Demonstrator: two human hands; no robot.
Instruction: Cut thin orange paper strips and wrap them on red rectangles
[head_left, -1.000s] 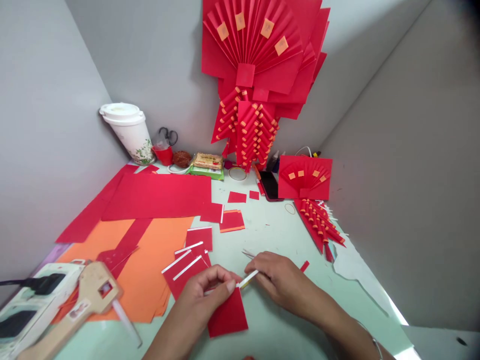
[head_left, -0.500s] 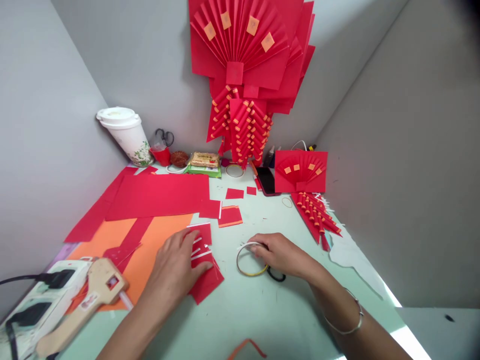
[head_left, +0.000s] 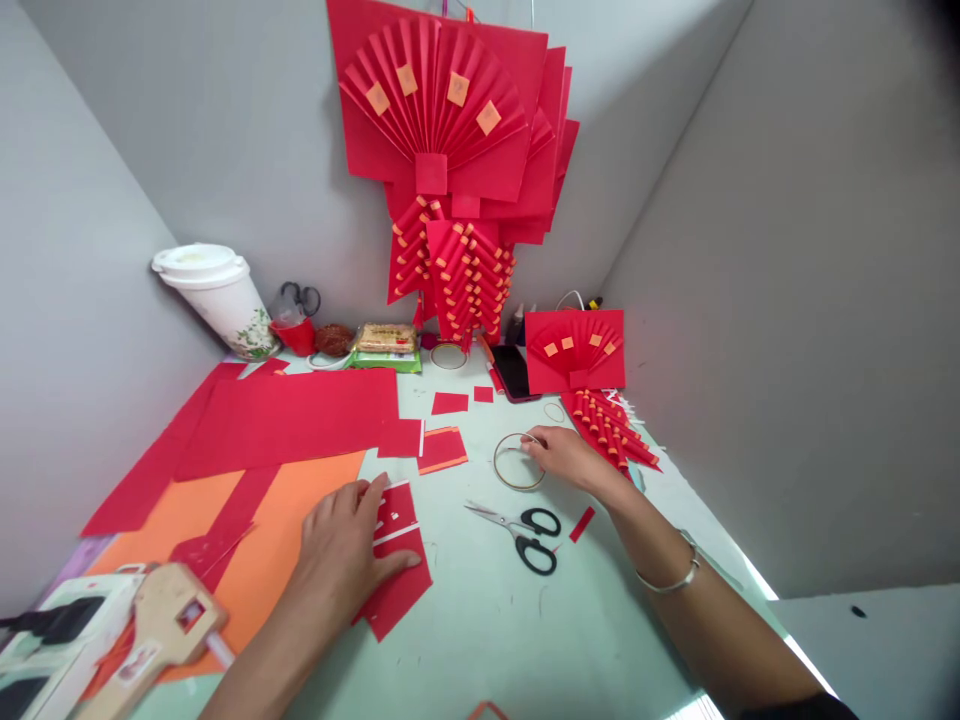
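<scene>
My left hand (head_left: 341, 545) lies flat, fingers spread, on a small stack of red paper squares with white tape strips (head_left: 396, 560) near the table's front. My right hand (head_left: 564, 455) reaches forward to the right of centre, and its fingertips pinch the rim of a thin tape ring (head_left: 516, 462) lying on the pale green table (head_left: 487, 620). Black-handled scissors (head_left: 521, 530) lie between the two hands, untouched.
Large red sheets (head_left: 292, 415) and orange sheets (head_left: 277, 520) cover the left of the table. A glue gun (head_left: 161, 630) rests on a power strip (head_left: 41, 650) at the front left. Red fan decorations (head_left: 442, 130) hang on the back wall. A cup (head_left: 217, 295), snacks and a phone (head_left: 514, 372) line the back.
My right hand slid the tape ring away from me toward the back right, uncovering the scissors. My left hand stays pressed on the red squares. The camera tilted and shifted slightly.
</scene>
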